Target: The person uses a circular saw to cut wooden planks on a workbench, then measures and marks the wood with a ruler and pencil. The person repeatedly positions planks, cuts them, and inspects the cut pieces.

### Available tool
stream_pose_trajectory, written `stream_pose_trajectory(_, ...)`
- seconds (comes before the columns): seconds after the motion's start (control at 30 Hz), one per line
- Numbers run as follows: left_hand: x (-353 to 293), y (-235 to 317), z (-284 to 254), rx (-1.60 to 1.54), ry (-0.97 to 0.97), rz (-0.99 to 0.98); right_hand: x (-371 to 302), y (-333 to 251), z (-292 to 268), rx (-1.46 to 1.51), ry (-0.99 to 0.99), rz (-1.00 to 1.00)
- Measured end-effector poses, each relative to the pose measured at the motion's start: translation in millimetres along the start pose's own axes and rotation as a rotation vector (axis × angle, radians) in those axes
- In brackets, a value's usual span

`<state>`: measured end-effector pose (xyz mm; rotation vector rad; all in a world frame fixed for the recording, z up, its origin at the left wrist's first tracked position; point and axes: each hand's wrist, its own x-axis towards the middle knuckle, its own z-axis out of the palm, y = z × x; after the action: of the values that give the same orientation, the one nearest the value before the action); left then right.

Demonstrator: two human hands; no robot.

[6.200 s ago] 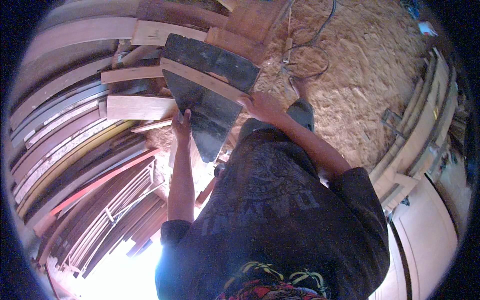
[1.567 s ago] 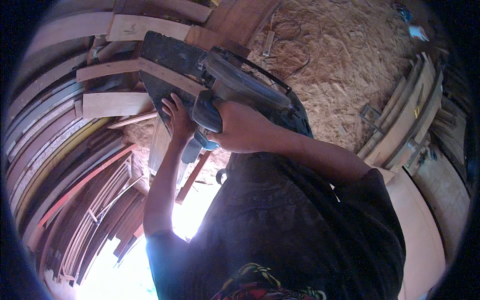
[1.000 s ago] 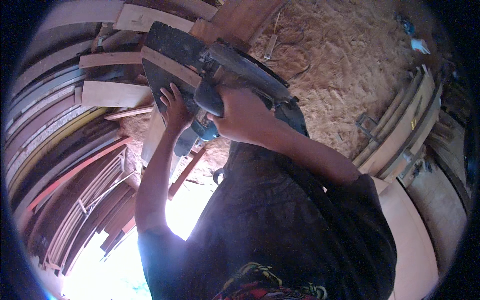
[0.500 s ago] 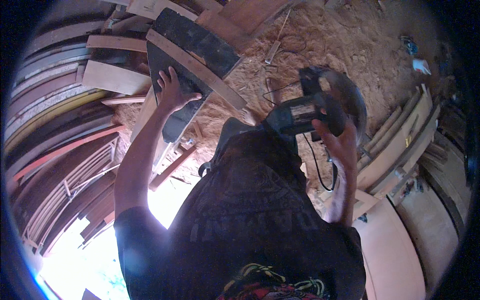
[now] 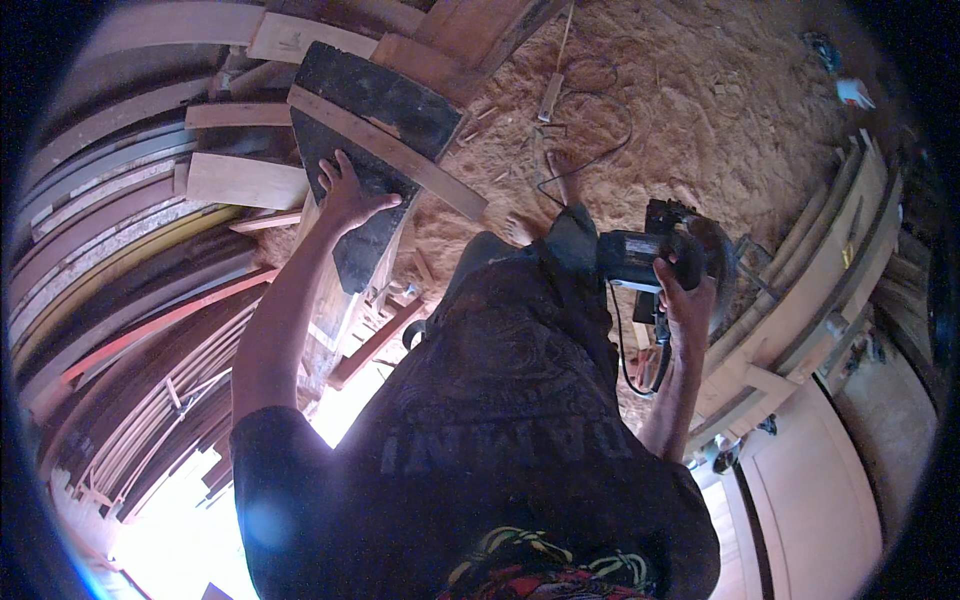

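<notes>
My left hand (image 5: 347, 197) lies with spread fingers on a dark, black-faced board (image 5: 425, 112) at the upper left. Across that board runs a narrow wooden strip (image 5: 385, 150), just beyond my fingertips; its right end overhangs the board's edge. On the right, my right hand (image 5: 688, 300) is wrapped round the handle of a dark circular saw (image 5: 638, 258), held beside my right leg and apart from the board. The saw's round blade guard is on its right side, and a black cord (image 5: 622, 345) loops down from it. Whether the blade turns, I cannot tell.
Stacked planks (image 5: 110, 215) fill the left side. Sawdust (image 5: 690, 110) covers the ground ahead, where a power strip (image 5: 550, 97) and its cable lie near my bare foot (image 5: 520, 231). Long curved-looking boards (image 5: 800, 290) and a pale panel (image 5: 810, 460) stand at the right.
My right hand has brought the circular saw back toward my right side, farther from the board. My left hand remains on the black board. The view has shifted slightly.
</notes>
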<state>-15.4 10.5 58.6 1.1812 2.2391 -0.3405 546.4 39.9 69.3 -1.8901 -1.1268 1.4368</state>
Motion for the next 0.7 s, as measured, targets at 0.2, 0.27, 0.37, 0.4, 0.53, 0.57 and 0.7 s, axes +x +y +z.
stream_pose_trajectory(0.2, 18.6, -28.5, 23.5, 0.060, 0.068, -0.009, -0.8, -22.8, 27.5, -0.201, -0.034, -0.136)
stream_pose_trajectory(0.27, 16.6, -23.0, 22.0, 0.032, 0.066, -0.006, 5.3, -30.9, 36.2, -0.209, -0.093, -0.206)
stream_pose_trajectory(0.37, 14.7, -20.7, 22.0, 0.006, 0.089, 0.004, -2.4, -71.7, 51.7, -0.135, -0.231, -0.230)
stream_pose_trajectory(0.4, 14.3, -21.2, 23.0, -0.002, 0.100, 0.007, -2.3, -77.6, 56.4, -0.143, -0.284, -0.269)
stream_pose_trajectory(0.53, 8.8, -15.3, 22.4, -0.020, 0.108, -0.008, -11.9, -125.1, 81.3, -0.199, -0.332, -0.303)
stream_pose_trajectory(0.57, 9.2, -14.0, 21.3, -0.032, 0.105, -0.009, -14.7, -134.7, 87.2, -0.214, -0.344, -0.339)
stream_pose_trajectory(0.7, 12.5, -17.5, 30.8, -0.017, 0.129, -0.006, -20.8, -162.7, 111.7, -0.255, -0.439, -0.394)
